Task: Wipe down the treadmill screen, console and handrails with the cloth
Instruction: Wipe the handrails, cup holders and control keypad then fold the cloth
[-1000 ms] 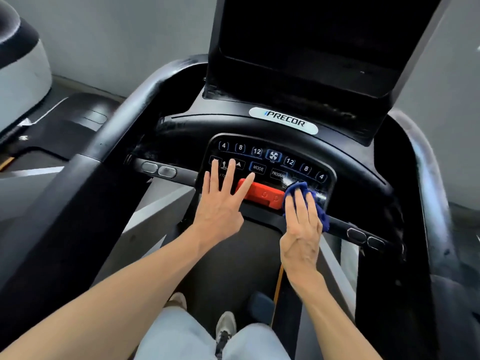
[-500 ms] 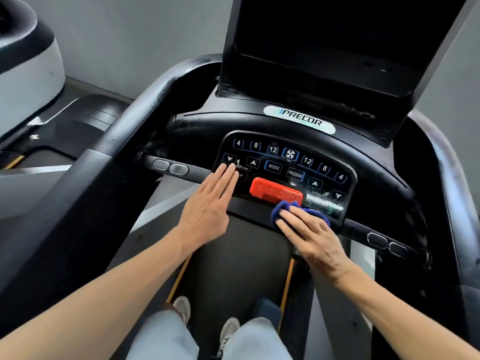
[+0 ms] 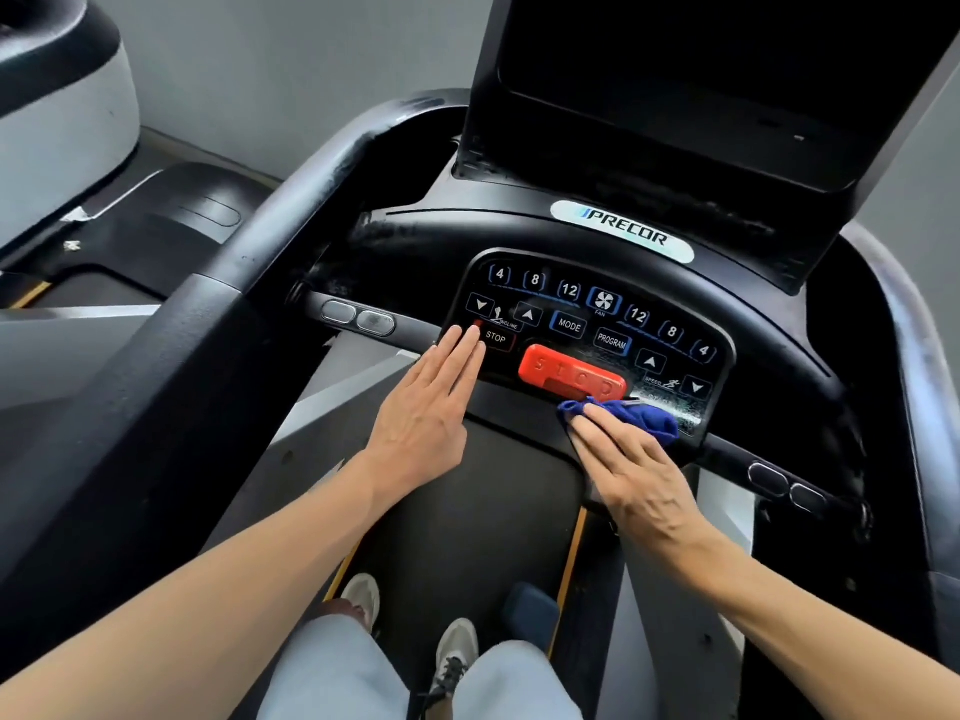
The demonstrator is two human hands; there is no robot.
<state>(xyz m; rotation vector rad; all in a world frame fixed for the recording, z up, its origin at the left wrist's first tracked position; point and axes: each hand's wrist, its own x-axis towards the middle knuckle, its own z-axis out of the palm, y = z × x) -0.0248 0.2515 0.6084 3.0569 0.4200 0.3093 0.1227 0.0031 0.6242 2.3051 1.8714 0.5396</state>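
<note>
Cloth (image 3: 631,414), blue and bunched, lies on the lower right part of the console keypad (image 3: 587,324), just below the red STOP bar (image 3: 571,374) and touching its lower edge. I see my right hand (image 3: 631,472) pressing it flat with straight fingers. My left hand (image 3: 423,413) is flat too, fingers together, tips resting by the small STOP key (image 3: 496,337). Dark screen (image 3: 717,80) stands above. Left handrail (image 3: 311,200) runs beside my left arm.
</note>
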